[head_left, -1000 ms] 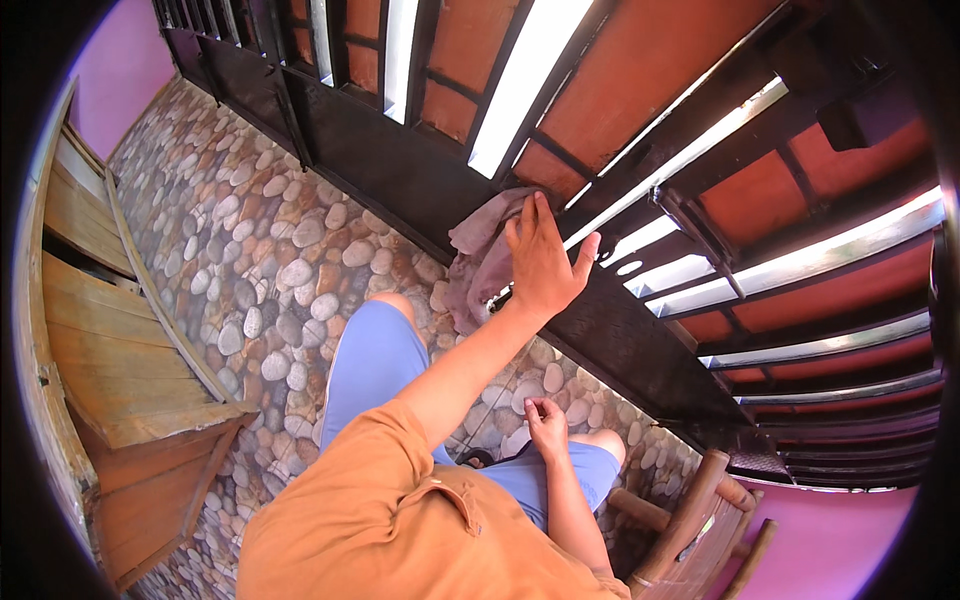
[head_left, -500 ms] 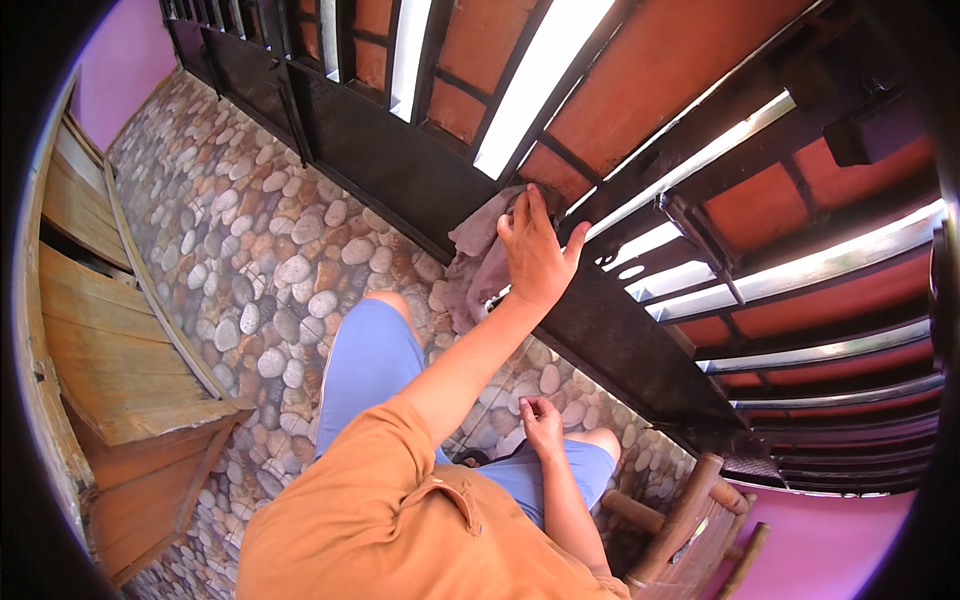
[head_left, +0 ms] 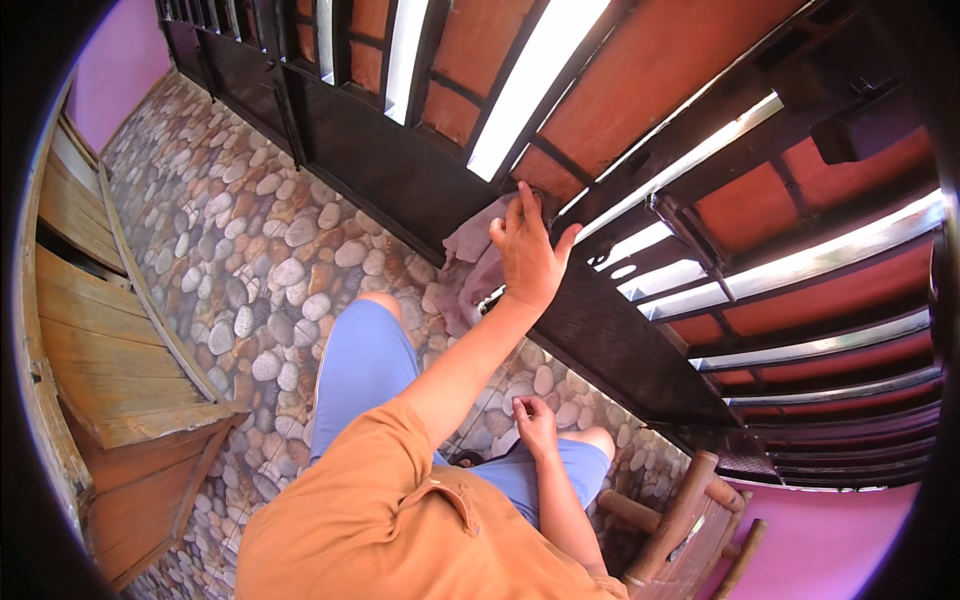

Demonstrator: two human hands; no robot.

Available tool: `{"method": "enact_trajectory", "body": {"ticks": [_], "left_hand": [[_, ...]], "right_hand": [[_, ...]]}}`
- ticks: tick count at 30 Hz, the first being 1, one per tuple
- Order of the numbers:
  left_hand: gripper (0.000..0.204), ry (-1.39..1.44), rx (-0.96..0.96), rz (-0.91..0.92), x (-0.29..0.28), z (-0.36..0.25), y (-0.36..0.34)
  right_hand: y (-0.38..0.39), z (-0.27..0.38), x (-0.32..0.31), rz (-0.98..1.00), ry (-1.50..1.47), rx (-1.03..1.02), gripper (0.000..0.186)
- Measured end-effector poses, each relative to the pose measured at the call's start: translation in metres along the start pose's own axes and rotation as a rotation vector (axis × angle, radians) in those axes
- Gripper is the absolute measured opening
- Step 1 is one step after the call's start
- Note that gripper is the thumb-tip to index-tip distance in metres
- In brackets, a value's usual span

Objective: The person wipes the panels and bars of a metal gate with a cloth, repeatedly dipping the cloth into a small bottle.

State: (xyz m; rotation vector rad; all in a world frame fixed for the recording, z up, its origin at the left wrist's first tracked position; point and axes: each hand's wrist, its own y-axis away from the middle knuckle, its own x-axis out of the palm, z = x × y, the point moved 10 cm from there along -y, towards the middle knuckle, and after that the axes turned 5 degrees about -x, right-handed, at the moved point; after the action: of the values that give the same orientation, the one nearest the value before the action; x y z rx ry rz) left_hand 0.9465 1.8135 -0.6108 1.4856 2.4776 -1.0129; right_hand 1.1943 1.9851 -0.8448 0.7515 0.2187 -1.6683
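My left hand (head_left: 530, 262) reaches up with its fingers spread and thumb out to the right. It lies over the upper part of a mauve cloth (head_left: 462, 275), against the dark metal gate (head_left: 385, 158). The cloth hangs in folds beside the gate's lower panel, down toward the pebbled floor. Part of it is hidden behind the hand. My right hand (head_left: 536, 424) is over my lap, near the right knee. Its fingers are curled in toward the thumb, and nothing shows between them.
Brown-red panels and pale gaps fill the gate's upper part. A wooden cabinet-like piece (head_left: 130, 350) stands at left on the pebble-patterned floor (head_left: 265, 270). A chair with round wooden poles (head_left: 690, 510) is at lower right, beside a pink-purple wall (head_left: 820, 525).
My view has shifted slightly. The left hand remains over the cloth, with its fingers a little more spread. The right hand has stayed over my lap.
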Motion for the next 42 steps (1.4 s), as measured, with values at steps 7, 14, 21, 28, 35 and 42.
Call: {"method": "enact_trajectory", "body": {"ticks": [7,14,21,28,35,42], "left_hand": [[0.099,-0.031,-0.017,-0.053,-0.006,0.004,-0.003],[0.087,0.051,0.031,-0.031,-0.003,-0.014,0.005],[0.107,-0.069,-0.011,-0.054,-0.006,0.006,-0.004],[0.081,0.061,0.075,-0.112,-0.006,-0.019,0.011],[0.078,0.112,0.067,-0.035,-0.005,-0.033,0.023],[0.086,0.075,0.039,-0.002,0.001,-0.024,0.017]], "right_hand": [[0.005,-0.006,-0.002,-0.007,-0.005,-0.005,0.022],[0.006,-0.003,-0.008,-0.019,-0.018,0.011,0.025],[0.012,-0.009,-0.008,-0.033,-0.023,0.015,0.024],[0.014,-0.013,-0.01,-0.033,-0.007,0.013,0.024],[0.013,-0.01,-0.009,-0.02,0.057,-0.029,0.024],[0.007,-0.01,-0.006,-0.004,0.065,-0.008,0.025]]}}
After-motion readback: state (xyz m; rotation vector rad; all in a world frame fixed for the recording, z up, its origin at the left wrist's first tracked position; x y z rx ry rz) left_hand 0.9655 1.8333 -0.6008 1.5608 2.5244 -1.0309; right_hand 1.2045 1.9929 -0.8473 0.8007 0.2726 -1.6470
